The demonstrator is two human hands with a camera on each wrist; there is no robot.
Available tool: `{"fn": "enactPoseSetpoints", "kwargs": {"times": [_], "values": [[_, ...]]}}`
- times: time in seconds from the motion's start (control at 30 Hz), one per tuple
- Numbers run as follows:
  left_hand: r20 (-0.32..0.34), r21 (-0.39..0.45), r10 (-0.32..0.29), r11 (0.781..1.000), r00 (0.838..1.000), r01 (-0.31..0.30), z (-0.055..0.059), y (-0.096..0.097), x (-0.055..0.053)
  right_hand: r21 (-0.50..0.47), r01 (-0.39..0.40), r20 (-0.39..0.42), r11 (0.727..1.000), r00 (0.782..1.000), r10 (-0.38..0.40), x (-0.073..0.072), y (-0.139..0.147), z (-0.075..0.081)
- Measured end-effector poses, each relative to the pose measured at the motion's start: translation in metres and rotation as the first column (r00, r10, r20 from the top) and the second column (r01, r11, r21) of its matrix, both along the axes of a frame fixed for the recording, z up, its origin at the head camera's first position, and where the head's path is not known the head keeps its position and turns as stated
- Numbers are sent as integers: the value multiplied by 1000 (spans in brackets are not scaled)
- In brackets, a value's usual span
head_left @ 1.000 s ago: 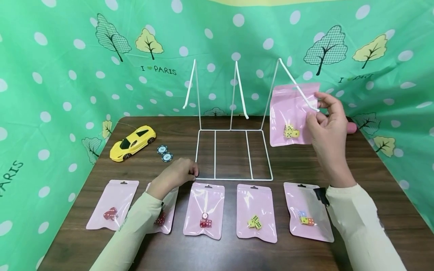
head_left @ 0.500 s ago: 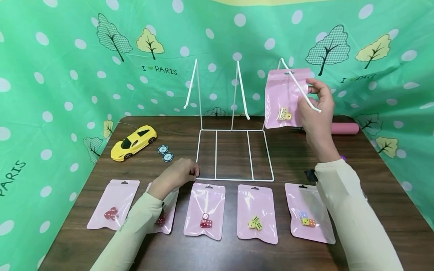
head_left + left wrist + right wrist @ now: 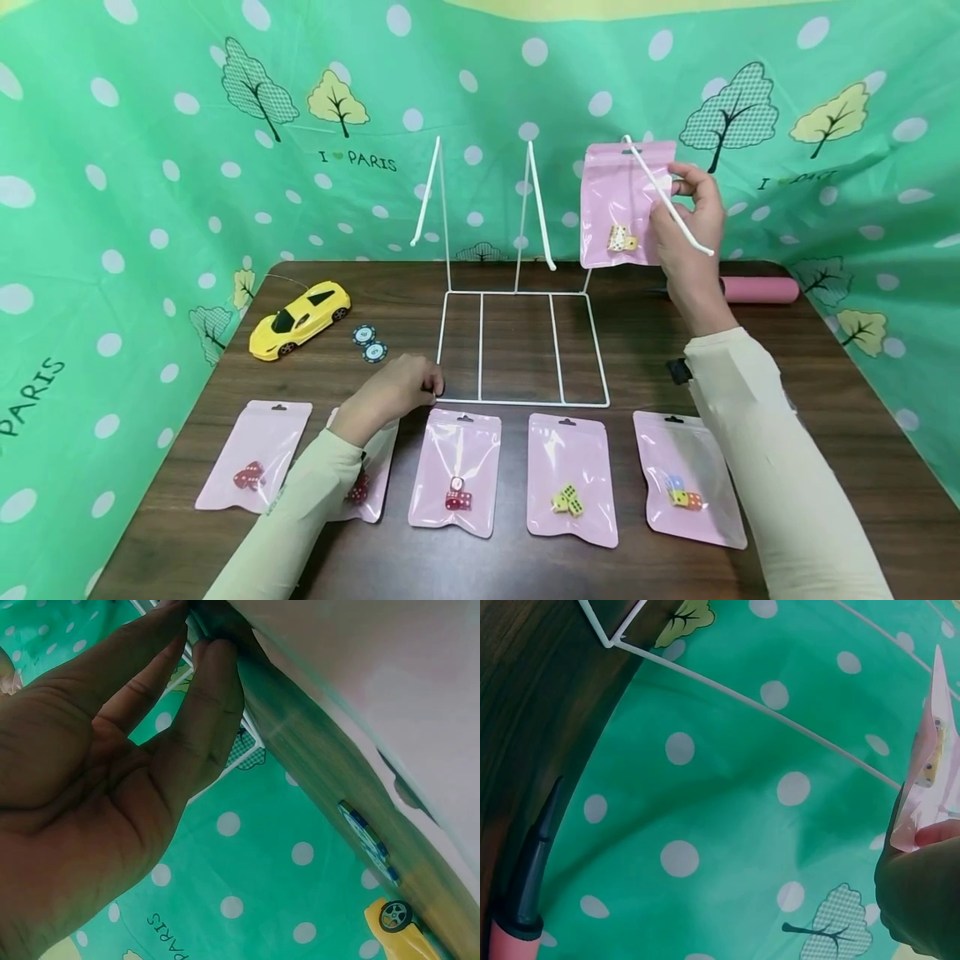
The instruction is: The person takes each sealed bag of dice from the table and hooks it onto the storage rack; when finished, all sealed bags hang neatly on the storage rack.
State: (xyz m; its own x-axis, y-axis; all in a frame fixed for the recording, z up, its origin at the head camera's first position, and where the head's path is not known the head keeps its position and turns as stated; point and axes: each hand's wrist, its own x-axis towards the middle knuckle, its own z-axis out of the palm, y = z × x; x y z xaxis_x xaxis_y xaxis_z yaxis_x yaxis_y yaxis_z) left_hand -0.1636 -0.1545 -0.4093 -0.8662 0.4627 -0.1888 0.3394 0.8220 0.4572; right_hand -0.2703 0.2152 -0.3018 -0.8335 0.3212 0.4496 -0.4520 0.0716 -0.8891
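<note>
My right hand (image 3: 693, 221) pinches the right edge of a pink zip bag (image 3: 603, 196) with yellow dice inside, holding it upright high at the right. The right sloping arm of a white wire display rack (image 3: 521, 403) runs down across the bag's front from near its hang hole; whether it passes through the hole is hard to tell. That arm's tip lies in front of my hand. My left hand (image 3: 401, 385) holds the rack's front left corner between thumb and fingers. In the right wrist view the bag (image 3: 928, 802) shows edge-on.
Several pink bags of dice lie in a row along the front, among them one with yellow dice (image 3: 570, 450). A yellow toy car (image 3: 300, 321) and two poker chips (image 3: 369, 342) lie left of the rack. A pink pump (image 3: 761, 290) with a black nozzle lies back right.
My right hand has raised the bag and shifted it left and back, toward the upper end of the rack's right arm. The left hand stays at the rack's corner.
</note>
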Motion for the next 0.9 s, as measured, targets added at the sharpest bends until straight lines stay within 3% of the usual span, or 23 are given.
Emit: {"fn": "enactPoseSetpoints", "kwargs": {"times": [0.33,0.57,0.9], "values": [[11,-6,9,1000,1000,-9,1,1,0,-44,-12,-36,999,999,10,-3,1,-7],[13,-15,13,1000,1000,-13,1,1,0,-131,-71,-76,989,995,61,3,7,-13],[10,-20,5,1000,1000,-5,0,1,-1,-185,-33,-65,982,998,22,11,25,-10]]}}
